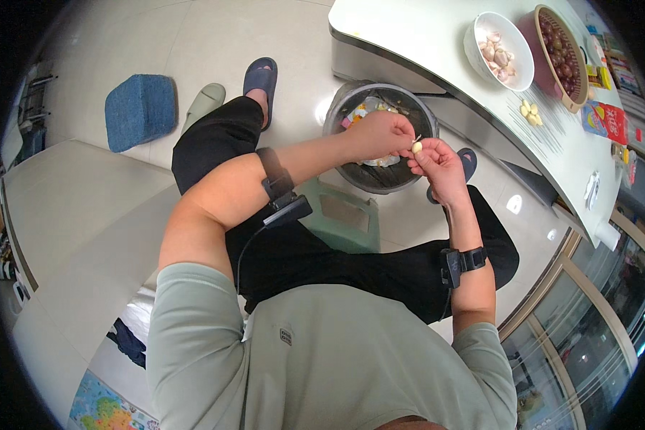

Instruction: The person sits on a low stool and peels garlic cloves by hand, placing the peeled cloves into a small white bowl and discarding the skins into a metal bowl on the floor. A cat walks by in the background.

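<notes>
Over a dark trash bin (387, 180), both of my hands meet at one garlic clove (417, 147), pale and peeled-looking. My right hand (442, 167) holds the clove between thumb and fingers. From the left, my left hand (382, 133) reaches in with its fingertips pinched at the clove's upper edge, where a thin whitish strip of skin (416, 138) shows. Crumpled bags and scraps (373, 107) lie inside the bin. On the white table, a white bowl (475, 54) holds unpeeled garlic cloves (499, 58). Several peeled cloves (530, 113) lie in a small group beside it.
A basket (542, 64) of dark grapes (561, 56) stands behind the bowl. Packets (604, 121) and small jars line the table's far side. The table edge (462, 102) curves past the bin. A green plastic stool (349, 215) and a blue padded stool (140, 113) are on the floor.
</notes>
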### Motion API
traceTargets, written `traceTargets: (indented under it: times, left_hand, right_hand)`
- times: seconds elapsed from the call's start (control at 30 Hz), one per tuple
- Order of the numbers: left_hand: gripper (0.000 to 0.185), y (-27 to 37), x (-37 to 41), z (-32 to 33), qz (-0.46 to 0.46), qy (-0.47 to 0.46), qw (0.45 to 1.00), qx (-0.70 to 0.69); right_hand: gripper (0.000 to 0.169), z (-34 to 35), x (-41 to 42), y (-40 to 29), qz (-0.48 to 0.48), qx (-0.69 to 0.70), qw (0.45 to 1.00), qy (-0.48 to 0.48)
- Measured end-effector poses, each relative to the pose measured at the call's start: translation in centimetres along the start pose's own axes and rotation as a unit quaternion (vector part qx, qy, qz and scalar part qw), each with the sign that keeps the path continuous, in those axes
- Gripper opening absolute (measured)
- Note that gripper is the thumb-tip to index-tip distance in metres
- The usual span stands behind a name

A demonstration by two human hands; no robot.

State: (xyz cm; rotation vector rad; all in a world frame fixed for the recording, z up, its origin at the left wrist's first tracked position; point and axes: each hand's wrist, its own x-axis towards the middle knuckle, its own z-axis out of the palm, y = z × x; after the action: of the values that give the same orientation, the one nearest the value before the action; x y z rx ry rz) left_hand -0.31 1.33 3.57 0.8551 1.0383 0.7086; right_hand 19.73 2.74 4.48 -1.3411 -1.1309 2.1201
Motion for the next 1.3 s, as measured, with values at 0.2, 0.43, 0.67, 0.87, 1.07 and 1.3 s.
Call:
traceTargets:
  times: [0.2, 0.43, 0.67, 0.87, 1.07, 1.3]
  left_hand:
    - [0.017, 1.0, -0.4, -0.5, -0.002, 0.04, 0.984, 0.172]
    - [0.028, -0.1, -0.6, 0.4, 0.114, 0.05, 0.956, 0.264]
    - [0.029, 1.9, -1.0, 0.8, 0.032, 0.017, 0.987, 0.155]
    - [0.024, 0.6, -0.7, 0.3, 0.065, 0.049, 0.984, 0.159]
    - [0.026, 1.0, -0.9, 0.4, 0.05, 0.041, 0.989, 0.132]
    - [0.026, 1.1, -0.8, 0.1, 0.041, 0.028, 0.993, 0.109]
  right_hand:
    - [0.018, 0.1, -0.1, 0.0, 0.029, 0.068, 0.997, 0.037]
    - [0.02, 0.2, -0.1, -0.6, 0.057, 0.148, 0.987, -0.005]
    - [0.021, 0.5, -0.3, -0.5, 0.04, 0.134, 0.99, -0.015]
    - [0.016, 0.6, 0.0, -0.2, 0.011, 0.085, 0.996, 0.023]
    - [0.014, 0.5, 0.2, 0.1, 0.003, 0.072, 0.997, 0.025]
    - [0.014, 0.4, 0.3, 0.1, 0.002, 0.08, 0.996, 0.026]
